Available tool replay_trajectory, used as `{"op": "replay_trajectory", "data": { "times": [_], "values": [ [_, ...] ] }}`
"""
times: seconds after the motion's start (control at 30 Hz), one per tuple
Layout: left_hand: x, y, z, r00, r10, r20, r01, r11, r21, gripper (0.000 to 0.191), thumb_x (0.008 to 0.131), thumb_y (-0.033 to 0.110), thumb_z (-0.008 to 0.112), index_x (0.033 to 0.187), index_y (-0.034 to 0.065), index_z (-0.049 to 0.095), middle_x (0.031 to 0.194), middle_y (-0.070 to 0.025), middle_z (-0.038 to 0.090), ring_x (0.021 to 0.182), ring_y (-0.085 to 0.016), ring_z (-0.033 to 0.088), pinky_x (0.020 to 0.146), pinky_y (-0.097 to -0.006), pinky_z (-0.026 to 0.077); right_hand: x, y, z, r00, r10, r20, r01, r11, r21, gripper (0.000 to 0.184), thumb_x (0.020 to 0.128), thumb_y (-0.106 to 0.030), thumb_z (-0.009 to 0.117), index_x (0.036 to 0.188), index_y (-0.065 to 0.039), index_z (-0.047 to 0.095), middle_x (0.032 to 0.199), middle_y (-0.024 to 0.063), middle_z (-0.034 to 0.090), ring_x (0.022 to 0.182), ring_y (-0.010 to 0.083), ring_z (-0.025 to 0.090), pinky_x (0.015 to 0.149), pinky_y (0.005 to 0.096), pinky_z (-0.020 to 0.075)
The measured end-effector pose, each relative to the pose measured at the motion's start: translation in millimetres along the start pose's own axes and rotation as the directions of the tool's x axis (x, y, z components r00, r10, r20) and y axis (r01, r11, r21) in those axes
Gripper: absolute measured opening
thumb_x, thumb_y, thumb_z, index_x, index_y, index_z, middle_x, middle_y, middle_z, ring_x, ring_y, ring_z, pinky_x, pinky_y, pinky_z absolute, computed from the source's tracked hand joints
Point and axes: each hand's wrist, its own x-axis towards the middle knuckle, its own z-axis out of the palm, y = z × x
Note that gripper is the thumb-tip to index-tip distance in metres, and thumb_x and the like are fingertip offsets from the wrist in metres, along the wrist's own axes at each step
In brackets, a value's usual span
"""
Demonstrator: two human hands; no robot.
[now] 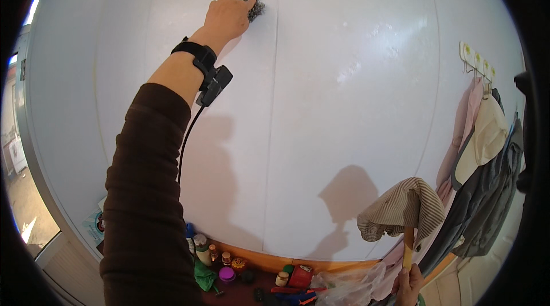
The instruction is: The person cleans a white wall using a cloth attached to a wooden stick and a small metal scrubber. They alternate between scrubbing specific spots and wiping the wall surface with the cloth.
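Note:
My left hand (227, 16) presses a dark steel wool scouring pad (256, 8) against the white wall panel (343, 112), left of a vertical seam. A black strap with a small device (210, 74) and cable sits on that wrist. At the lower right, my right hand (410, 286) grips a flat, yellowish wooden stick (407, 254) held upright. Over the stick's top hangs a brown-and-cream striped cloth (401, 209), perhaps a cap, apart from the wall and casting a shadow on it. Whitish marks (350, 71) show on the panel right of the seam.
Below the wall, a dark red surface (236, 293) bears jars, a purple-lidded container (227, 274), a green cloth (204, 276), a red box (301, 276) and clear plastic bags (348, 284). Clothes and a beige cap (483, 142) hang from a hook rail (477, 62). A doorway stands at left.

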Motion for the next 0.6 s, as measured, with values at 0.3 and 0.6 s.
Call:
{"op": "replay_trajectory", "data": {
  "times": [0.3, 0.6],
  "values": [
    [-6.6, -0.6, -0.3, 0.998, 0.036, -0.048, -0.035, 0.999, 0.040, 0.046, 0.076, 0.003, 0.051, 0.120, 0.0155, 0.058, 0.086, -0.0113, 0.055, 0.083, -0.028, 0.054, 0.068, -0.0383, 0.045, -4.3, -3.0, -4.2, 0.999, 0.019, 0.051, -0.021, 1.000, 0.021, 0.022, 0.095, -0.019, 0.050, 0.076, -0.010, 0.044, 0.056, -0.0043, 0.042, 0.046, 0.0040, 0.038, 0.042, 0.0195, 0.0311],
    [-1.4, -2.3, -1.2, 0.994, 0.063, 0.090, -0.066, 0.997, 0.029, 0.047, 0.076, 0.002, 0.052, 0.120, 0.0169, 0.058, 0.085, -0.0109, 0.055, 0.082, -0.027, 0.054, 0.068, -0.0381, 0.045, -3.3, -5.8, -1.6, 0.999, 0.000, 0.053, -0.001, 1.000, 0.016, 0.020, 0.095, -0.017, 0.050, 0.077, -0.010, 0.044, 0.058, -0.0033, 0.043, 0.048, 0.0046, 0.039, 0.042, 0.0201, 0.0323]
  ]
}}
